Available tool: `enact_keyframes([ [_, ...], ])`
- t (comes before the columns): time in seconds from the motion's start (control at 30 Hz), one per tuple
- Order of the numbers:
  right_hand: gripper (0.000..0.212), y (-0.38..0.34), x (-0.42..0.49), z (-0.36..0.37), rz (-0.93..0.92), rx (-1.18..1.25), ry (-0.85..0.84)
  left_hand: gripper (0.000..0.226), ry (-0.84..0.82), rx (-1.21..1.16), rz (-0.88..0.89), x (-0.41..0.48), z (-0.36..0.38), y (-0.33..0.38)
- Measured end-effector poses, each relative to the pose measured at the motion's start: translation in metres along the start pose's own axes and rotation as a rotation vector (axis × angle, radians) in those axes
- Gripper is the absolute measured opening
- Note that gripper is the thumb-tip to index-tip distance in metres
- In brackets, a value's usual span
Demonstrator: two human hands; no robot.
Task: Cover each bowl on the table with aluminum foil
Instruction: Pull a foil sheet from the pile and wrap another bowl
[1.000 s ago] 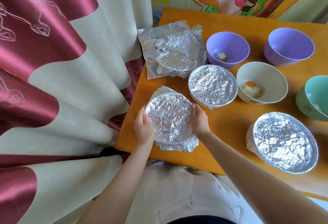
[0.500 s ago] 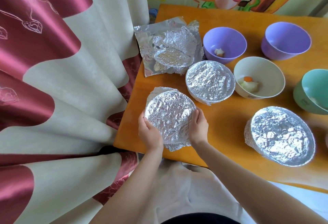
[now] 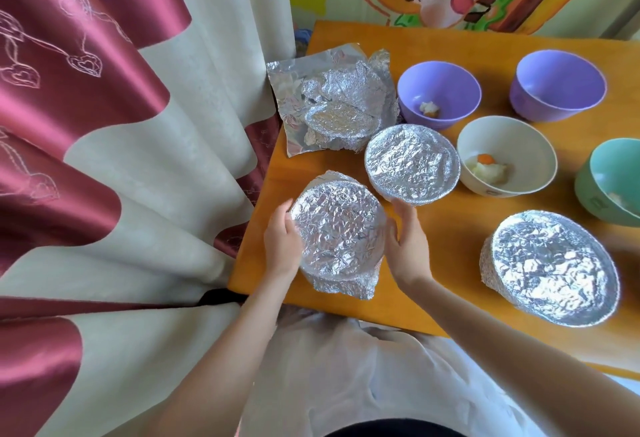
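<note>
- While it fills the whole left of the frame, the red and cream curtain (image 3: 121, 159) hangs just beside the orange tabletop's (image 3: 443, 235) left edge.
- At the lower right sits the biggest foil-covered bowl (image 3: 550, 270).
- Crumpled loose foil (image 3: 332, 97) lies at the tabletop's upper left corner.
- Near the lower left corner stands the wrapped bowl (image 3: 337, 232), with foil over its top and bunched down its sides.
- Just above and to its right is the middle foil-covered bowl (image 3: 412, 163).
- Uncovered bowls stand in the upper right: two purple bowls (image 3: 439, 90) (image 3: 557, 86), a cream bowl (image 3: 507, 154) and a green bowl (image 3: 613, 180).
- The left hand (image 3: 282, 242) holds the wrapped bowl's left side, fingers curled round the foil.
- The right hand (image 3: 408, 246) touches its right side, fingers fairly straight and close together.
</note>
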State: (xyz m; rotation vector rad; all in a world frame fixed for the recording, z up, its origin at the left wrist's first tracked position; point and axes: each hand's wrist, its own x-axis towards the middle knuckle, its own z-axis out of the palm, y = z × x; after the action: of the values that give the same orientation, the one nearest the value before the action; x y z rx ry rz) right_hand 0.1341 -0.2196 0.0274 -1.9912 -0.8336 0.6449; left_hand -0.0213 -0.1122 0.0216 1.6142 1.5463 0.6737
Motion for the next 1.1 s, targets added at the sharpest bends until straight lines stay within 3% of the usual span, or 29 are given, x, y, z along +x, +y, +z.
enact_keyframes([
  [0.13,0.034,-0.015,0.025,-0.01,-0.388,-0.234,-0.143,0.038,0.126,-0.058,0.029,-0.019,0.003,0.001],
  [0.27,0.039,-0.03,0.05,0.005,-0.513,-0.358,-0.369,0.039,0.2,-0.05,0.033,-0.047,0.02,0.002],
  [0.4,0.042,-0.035,0.066,0.015,-0.391,-0.408,-0.49,0.039,0.226,-0.156,-0.058,-0.049,0.024,0.006],
  [0.63,0.026,-0.02,0.062,0.013,-0.269,-0.272,-0.377,0.038,0.154,-0.154,-0.037,-0.027,0.007,-0.005],
  [0.83,0.03,-0.01,0.044,0.017,-0.013,-0.09,-0.303,0.037,0.055,-0.145,0.047,-0.016,0.001,-0.011],
  [1.1,0.031,-0.005,0.028,0.022,0.116,0.146,-0.251,0.037,-0.026,-0.228,0.025,-0.013,0.0,-0.014],
])
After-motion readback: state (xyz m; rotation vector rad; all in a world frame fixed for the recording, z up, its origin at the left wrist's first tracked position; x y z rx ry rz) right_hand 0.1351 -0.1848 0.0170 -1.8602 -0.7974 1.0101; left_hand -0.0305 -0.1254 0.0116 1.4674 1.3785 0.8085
